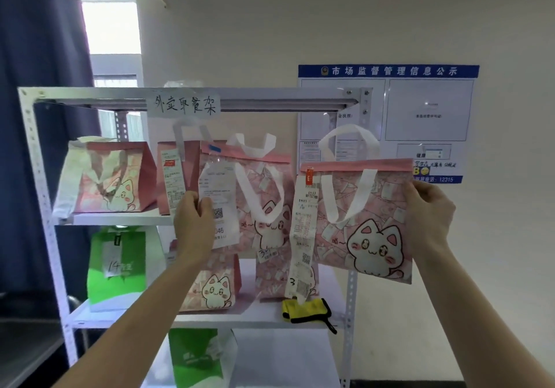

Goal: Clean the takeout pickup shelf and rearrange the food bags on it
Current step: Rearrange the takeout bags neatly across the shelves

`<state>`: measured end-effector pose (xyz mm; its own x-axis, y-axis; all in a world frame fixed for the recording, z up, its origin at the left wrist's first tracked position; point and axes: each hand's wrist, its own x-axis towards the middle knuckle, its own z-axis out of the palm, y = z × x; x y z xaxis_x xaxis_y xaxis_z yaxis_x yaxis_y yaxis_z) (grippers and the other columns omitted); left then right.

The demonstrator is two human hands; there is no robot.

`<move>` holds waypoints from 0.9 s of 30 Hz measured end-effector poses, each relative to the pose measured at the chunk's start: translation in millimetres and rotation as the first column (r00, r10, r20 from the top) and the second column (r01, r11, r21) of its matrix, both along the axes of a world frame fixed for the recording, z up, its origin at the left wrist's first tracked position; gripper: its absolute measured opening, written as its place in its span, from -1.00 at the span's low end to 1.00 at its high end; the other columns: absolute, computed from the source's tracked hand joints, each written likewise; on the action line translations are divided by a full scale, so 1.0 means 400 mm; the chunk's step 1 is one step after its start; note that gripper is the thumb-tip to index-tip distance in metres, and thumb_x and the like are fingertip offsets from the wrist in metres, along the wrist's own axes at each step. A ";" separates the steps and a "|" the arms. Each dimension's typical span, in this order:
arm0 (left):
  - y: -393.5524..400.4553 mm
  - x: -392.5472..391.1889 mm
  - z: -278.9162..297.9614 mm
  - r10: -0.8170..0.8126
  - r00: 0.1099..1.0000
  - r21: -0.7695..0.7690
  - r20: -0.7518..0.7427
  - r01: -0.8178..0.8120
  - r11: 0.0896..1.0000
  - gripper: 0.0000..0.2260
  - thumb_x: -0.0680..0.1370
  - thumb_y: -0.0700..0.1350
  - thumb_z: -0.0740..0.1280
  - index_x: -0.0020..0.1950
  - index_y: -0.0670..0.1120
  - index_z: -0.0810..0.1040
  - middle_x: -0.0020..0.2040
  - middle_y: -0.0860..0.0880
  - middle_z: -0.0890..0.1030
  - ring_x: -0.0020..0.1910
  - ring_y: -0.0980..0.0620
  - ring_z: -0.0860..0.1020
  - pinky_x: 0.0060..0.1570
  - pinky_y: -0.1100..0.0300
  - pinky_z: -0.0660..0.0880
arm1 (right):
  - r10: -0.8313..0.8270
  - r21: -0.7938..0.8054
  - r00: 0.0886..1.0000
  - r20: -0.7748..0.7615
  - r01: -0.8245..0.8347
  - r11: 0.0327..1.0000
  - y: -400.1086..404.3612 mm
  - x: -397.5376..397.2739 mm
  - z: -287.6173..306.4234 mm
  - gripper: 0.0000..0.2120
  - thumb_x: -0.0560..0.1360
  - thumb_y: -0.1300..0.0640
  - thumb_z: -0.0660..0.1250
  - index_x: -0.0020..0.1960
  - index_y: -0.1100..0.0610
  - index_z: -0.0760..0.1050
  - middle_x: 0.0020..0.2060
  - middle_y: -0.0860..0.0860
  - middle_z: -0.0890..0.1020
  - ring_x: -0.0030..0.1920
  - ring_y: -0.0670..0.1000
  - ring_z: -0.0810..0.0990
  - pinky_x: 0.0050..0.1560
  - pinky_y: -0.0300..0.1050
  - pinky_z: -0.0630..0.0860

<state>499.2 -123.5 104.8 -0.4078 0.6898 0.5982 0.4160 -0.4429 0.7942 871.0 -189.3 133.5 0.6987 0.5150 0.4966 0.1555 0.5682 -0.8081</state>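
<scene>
Standing shelf (pixel 45 177): white metal rack, more bags on its tiers.
Right bag (pixel 369 225): pink cat print, held up off the shelf's right end.
Left bag (pixel 255 201): pink, in front of the upper tier.
Right hand (pixel 426 216): gripping right bag's edge.
Left hand (pixel 192 222): pinching left bag's edge.
Cloth (pixel 303 311): yellow, on middle tier.

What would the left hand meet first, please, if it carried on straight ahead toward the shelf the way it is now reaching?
Probably the pink bag with the red-labelled receipt on the upper shelf board, just behind the left hand, which already grips a pink cat bag. Depth is hard to judge from this view.
</scene>
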 end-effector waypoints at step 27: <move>0.028 -0.263 -0.207 -0.146 0.965 -0.252 0.219 0.200 0.947 -0.88 0.66 -0.16 0.26 0.01 -0.21 0.50 -0.08 -0.10 0.68 -0.11 -0.14 0.67 -0.24 0.04 0.60 | -0.078 -0.019 0.986 0.150 0.082 0.996 0.387 -0.272 0.081 -0.78 0.67 -0.04 0.27 0.15 0.08 0.59 -0.07 -0.04 0.67 -0.12 -0.08 0.62 -0.16 -0.27 0.51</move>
